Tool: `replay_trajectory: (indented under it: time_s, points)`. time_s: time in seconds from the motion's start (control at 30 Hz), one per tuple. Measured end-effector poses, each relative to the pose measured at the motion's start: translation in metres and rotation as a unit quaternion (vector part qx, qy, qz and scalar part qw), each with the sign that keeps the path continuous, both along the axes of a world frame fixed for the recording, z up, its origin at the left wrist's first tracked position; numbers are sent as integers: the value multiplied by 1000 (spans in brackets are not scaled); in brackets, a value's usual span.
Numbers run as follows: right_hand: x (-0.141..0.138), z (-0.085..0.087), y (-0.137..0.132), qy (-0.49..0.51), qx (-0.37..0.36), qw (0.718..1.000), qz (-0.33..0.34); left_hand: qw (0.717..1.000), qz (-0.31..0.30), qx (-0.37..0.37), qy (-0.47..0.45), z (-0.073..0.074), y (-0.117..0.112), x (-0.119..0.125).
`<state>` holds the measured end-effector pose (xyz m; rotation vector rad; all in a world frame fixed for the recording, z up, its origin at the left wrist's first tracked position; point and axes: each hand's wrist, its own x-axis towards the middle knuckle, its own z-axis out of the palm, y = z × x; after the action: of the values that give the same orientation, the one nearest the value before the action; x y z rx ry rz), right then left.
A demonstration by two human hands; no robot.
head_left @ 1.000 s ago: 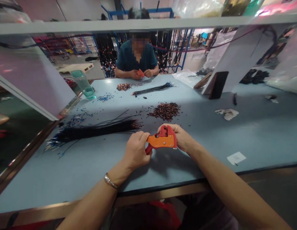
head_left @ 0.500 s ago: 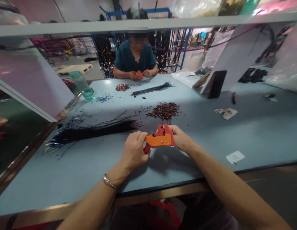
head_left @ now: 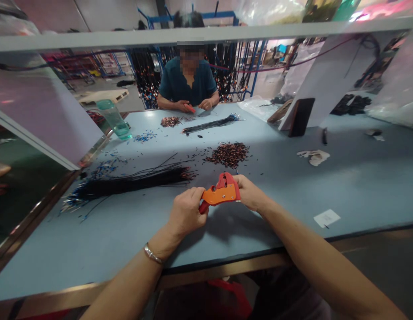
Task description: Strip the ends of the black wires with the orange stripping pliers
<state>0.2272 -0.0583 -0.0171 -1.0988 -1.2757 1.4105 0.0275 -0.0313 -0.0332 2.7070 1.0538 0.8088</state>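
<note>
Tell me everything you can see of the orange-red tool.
The tool has a plastic-looking orange body with silvery screws, a red head and a red lower handle. It is held above the table, head to the right and tilted slightly up. The left hand grips the handle end; the right hand is at the head, partly hidden, so its contact is unclear.

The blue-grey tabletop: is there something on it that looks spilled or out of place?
Perhaps mildly: blue bits lie scattered behind the left end of the black wire bundle, unlike the heaped copper-brown scraps; a crumpled white scrap lies apart.
</note>
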Motion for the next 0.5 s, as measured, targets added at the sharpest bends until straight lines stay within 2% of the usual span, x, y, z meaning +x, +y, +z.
replay_trajectory:
  time_s: [0.23,0.5]
  points:
    - [-3,1,0,38,-3,999,-2,1000,6,-27,-12,1,-2,1]
    - [-4,6,-1,27,43,999,7,995,16,-98,-34,6,-6,2]
